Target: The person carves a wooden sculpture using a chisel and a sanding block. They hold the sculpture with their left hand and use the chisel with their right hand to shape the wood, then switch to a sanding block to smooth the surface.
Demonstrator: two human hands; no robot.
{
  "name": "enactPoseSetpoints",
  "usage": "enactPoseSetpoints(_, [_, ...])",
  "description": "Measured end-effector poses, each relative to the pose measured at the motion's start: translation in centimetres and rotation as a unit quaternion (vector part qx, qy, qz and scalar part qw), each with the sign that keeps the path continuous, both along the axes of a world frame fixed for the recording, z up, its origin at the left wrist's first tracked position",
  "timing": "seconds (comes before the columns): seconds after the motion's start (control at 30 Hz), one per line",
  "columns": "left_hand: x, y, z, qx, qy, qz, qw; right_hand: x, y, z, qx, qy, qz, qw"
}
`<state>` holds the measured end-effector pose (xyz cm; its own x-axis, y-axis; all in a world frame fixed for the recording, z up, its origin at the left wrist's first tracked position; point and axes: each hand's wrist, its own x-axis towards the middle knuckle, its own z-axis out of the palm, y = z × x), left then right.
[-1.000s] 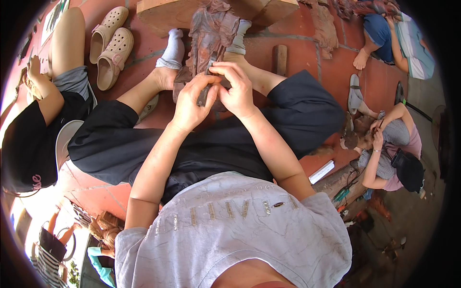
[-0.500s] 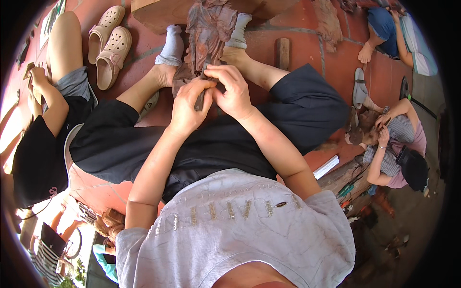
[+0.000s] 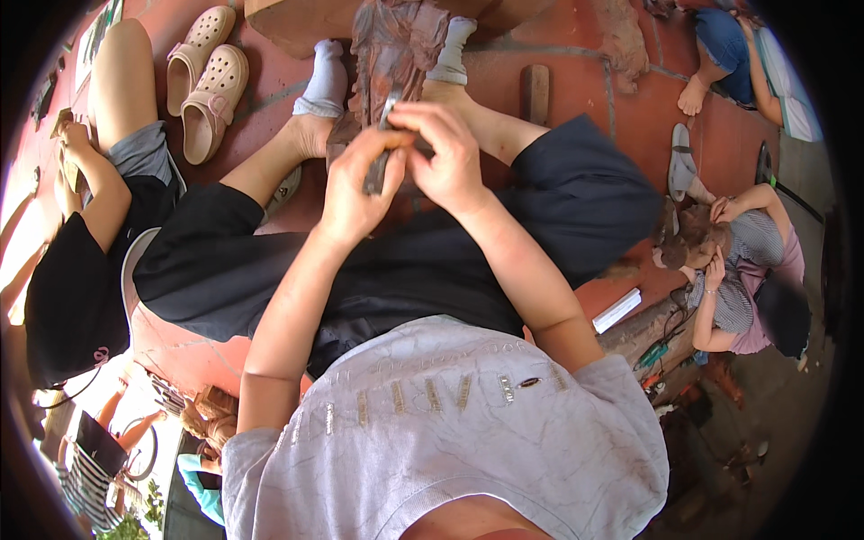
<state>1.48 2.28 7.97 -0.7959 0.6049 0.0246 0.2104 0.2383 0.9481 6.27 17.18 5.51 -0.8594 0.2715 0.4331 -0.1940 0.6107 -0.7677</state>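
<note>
Between my feet stands a reddish-brown carved piece (image 3: 387,49) with a rough, folded surface, probably wood. My left hand (image 3: 355,189) is closed round a slim, dark carving chisel (image 3: 374,175). The tool slants up through my fingers, its pale metal end pointing at the lower part of the carving. My right hand (image 3: 450,160) is closed on the same chisel farther up, its fingertips bent over the shaft close to the carving. My fingers hide the middle of the tool, and I cannot tell whether its tip touches the surface.
A wooden block (image 3: 535,94) lies on the red tiles right of my foot. Beige clogs (image 3: 214,99) stand at the upper left. A large wooden block (image 3: 297,27) is behind the carving. One co-worker (image 3: 765,261) sits at right, another (image 3: 72,261) at left.
Both hands remain on the chisel, whose upper end now shows brighter between my fingers. The view has shifted slightly. At right, the co-worker's hands and head have moved a little.
</note>
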Motion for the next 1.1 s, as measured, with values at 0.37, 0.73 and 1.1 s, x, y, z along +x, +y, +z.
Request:
enactPoseSetpoints(0.37, [-0.4, -0.1, -0.6, -0.012, 0.055, 0.0, 0.998, -0.4, 0.1, -0.5, 0.004, -0.001, 0.003, 1.0])
enactPoseSetpoints(0.73, [-1.0, 0.3, -0.8, -0.034, 0.153, -0.025, 0.987, -0.1, 0.1, -0.6, 0.002, -0.015, -0.015, 1.0])
enactPoseSetpoints(1.1, [-2.0, 1.1, -1.1, 0.049, 0.055, 0.013, 0.997, -1.9, 1.1, 0.5, 0.024, -0.024, 0.006, 0.999])
